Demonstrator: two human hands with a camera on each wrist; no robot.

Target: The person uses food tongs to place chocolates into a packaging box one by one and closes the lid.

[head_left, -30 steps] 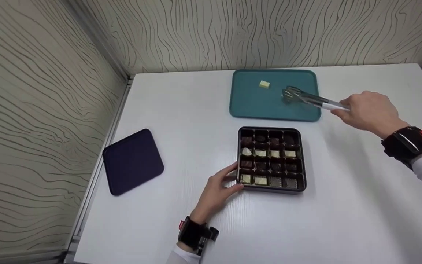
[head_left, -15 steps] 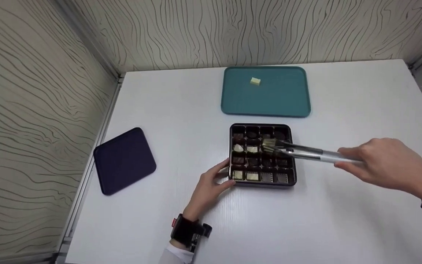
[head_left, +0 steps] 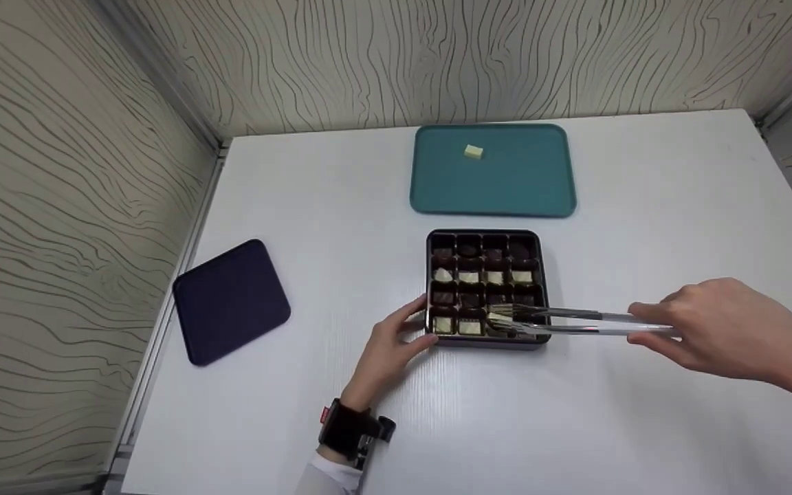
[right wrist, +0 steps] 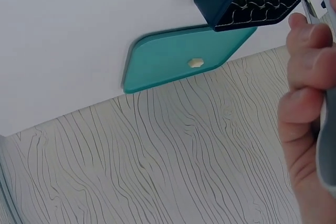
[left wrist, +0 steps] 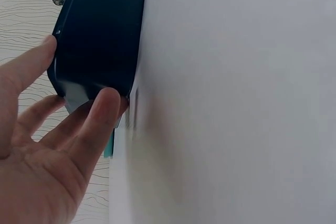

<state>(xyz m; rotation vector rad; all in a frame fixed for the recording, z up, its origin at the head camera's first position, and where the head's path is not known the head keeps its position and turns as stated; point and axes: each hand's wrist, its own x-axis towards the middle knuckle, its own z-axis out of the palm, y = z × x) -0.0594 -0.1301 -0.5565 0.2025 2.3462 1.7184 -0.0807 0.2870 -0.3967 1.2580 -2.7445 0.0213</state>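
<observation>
In the head view my left hand [head_left: 383, 354] grips the near left corner of a dark square box [head_left: 430, 289] of chocolates. In the left wrist view, thumb and fingertips press the box's dark outer wall [left wrist: 100, 30]. My right hand [head_left: 733, 330] holds metal tongs [head_left: 595, 323] by the handle end. The tongs reach in from the right, their tips over the third compartment of the nearest row. Something pale shows between the tips, partly hidden; it looks like a white chocolate [head_left: 499, 318]. Pale chocolates [head_left: 469, 277] and dark ones sit in the other compartments.
Behind the box lies a teal tray [head_left: 492, 189] bearing one pale chocolate [head_left: 474, 152]. A dark purple square lid [head_left: 231, 302] rests at the left of the white table [head_left: 341, 199]. Patterned panels [head_left: 382, 62] stand at the back and sides.
My right hand has brought the tongs from over the teal tray, past the box's second row, to its nearest row. My left hand stays on the box corner. The head view has shifted slightly.
</observation>
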